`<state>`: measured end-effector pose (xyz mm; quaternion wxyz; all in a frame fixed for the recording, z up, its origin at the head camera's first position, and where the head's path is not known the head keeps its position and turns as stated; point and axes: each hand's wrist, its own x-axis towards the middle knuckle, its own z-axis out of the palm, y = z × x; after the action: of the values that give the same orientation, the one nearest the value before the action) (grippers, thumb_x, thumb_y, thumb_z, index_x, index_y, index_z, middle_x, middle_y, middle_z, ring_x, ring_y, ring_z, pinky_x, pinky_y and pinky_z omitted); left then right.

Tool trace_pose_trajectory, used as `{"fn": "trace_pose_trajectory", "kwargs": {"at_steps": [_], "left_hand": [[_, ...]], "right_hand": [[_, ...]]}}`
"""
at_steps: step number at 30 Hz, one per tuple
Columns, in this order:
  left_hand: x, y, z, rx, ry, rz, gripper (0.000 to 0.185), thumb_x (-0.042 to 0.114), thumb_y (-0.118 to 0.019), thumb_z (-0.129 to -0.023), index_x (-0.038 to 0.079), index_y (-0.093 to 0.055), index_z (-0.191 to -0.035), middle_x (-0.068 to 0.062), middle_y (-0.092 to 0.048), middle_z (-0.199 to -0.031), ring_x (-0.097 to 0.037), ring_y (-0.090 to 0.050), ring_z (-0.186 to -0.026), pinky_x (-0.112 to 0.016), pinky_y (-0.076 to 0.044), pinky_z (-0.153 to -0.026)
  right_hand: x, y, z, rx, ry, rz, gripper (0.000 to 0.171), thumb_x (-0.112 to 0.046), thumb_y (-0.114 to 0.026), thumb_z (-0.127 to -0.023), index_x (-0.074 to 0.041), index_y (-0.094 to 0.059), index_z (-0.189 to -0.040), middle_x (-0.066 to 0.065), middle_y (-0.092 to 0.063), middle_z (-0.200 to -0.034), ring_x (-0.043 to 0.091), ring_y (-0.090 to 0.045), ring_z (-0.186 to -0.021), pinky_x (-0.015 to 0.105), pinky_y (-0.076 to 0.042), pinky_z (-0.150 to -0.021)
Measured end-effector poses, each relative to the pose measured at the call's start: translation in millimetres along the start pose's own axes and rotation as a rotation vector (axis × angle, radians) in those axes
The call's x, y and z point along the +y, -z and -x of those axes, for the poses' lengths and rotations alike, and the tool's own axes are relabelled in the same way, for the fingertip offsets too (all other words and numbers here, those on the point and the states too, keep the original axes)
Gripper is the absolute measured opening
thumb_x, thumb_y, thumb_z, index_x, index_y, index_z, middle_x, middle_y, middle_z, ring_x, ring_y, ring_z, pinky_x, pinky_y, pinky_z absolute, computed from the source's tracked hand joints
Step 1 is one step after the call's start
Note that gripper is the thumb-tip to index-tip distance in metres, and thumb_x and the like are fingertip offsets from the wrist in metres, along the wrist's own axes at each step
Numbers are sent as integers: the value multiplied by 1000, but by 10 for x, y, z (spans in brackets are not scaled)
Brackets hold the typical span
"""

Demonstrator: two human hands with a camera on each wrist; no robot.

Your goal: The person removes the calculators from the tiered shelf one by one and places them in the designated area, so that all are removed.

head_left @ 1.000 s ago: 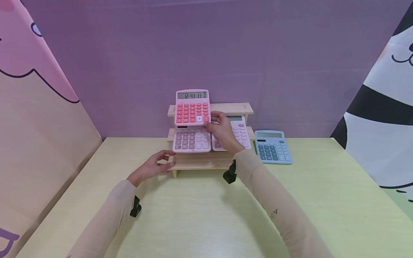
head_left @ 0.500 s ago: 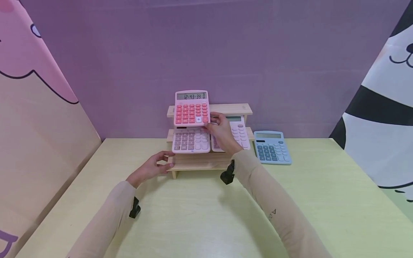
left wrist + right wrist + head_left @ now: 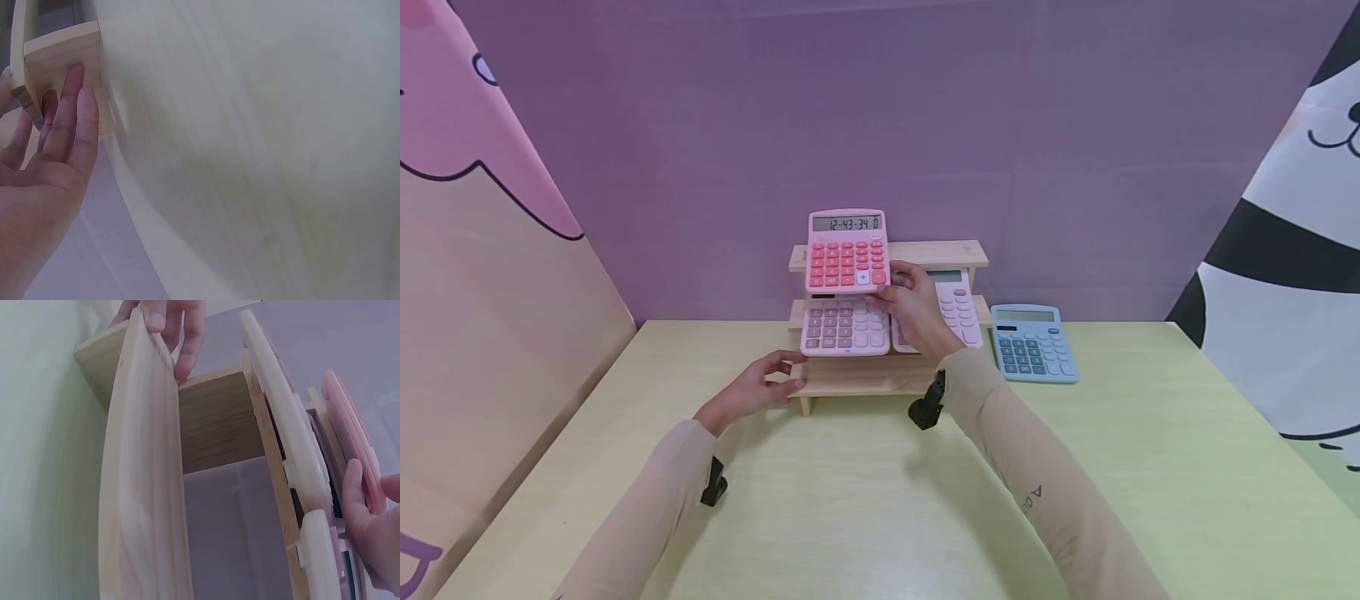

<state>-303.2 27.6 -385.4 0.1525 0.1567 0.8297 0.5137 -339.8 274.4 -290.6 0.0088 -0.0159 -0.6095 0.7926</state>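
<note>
A pink calculator (image 3: 847, 252) with coral keys stands at the left of the wooden rack's (image 3: 932, 252) top tier. My right hand (image 3: 917, 308) pinches its lower right corner; in the right wrist view a finger lies behind the pink calculator (image 3: 351, 434) and the thumb in front. Below it, a pale lilac calculator (image 3: 846, 327) leans on the middle tier. Beside that is a pale pink calculator (image 3: 957, 308), partly hidden by my right hand. My left hand (image 3: 756, 387) grips the left end of the lowest shelf (image 3: 865, 377), with several fingers against the side panel (image 3: 62, 53).
A blue calculator (image 3: 1030, 342) lies on the table (image 3: 850, 500) just right of the rack. A purple backdrop (image 3: 1075, 142) rises behind the table. Printed panels with cartoon figures flank it at left and right.
The seconds on the pink calculator's clock display have changed. Both hands, the rack and the calculators keep their places apart from a very slight shift of the view.
</note>
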Motion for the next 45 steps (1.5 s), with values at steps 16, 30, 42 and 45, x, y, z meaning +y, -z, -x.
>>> {"fn": "trace_pose_trajectory", "kwargs": {"at_steps": [16, 30, 42, 45], "left_hand": [[22, 2, 19, -1, -5, -1, 51, 20, -58, -90, 10, -38, -135, -19, -38, -124, -27, -53, -100, -36, -54, -85], [22, 0, -13, 15, 34, -11, 51, 23, -61, -88, 16, -40, -134, -14, -39, -122, -26, -53, -102, -33, -55, -83], [1, -7, -12, 6, 15, -11, 49, 23, -60, -89, 16, -40, -133, -16, -40, -122, -25, -53, -100, -33, -56, -82], [-3, -11, -13, -5, 1, -9, 49, 23, -59, -89, 14, -40, -134, -18, -39, -122, -25, -54, -99, -34, -55, -83]], "right_hand": [[-45, 19, 69, -33, -22, -158, 53, 14, -42, -87, -8, -36, -135, 14, -44, -122, 25, -55, -107, 28, -52, -89], [-66, 75, 95, -57, -25, -174, 51, 13, -43, -88, -7, -35, -134, 17, -43, -127, 27, -52, -112, 29, -51, -91], [-68, 132, 105, -57, -27, -198, 51, 14, -44, -87, -8, -37, -133, 15, -44, -125, 26, -54, -110, 31, -52, -91], [-89, 150, 104, -56, -23, -206, 52, 14, -44, -86, -7, -38, -133, 15, -45, -123, 25, -54, -107, 31, -51, -92]]}}
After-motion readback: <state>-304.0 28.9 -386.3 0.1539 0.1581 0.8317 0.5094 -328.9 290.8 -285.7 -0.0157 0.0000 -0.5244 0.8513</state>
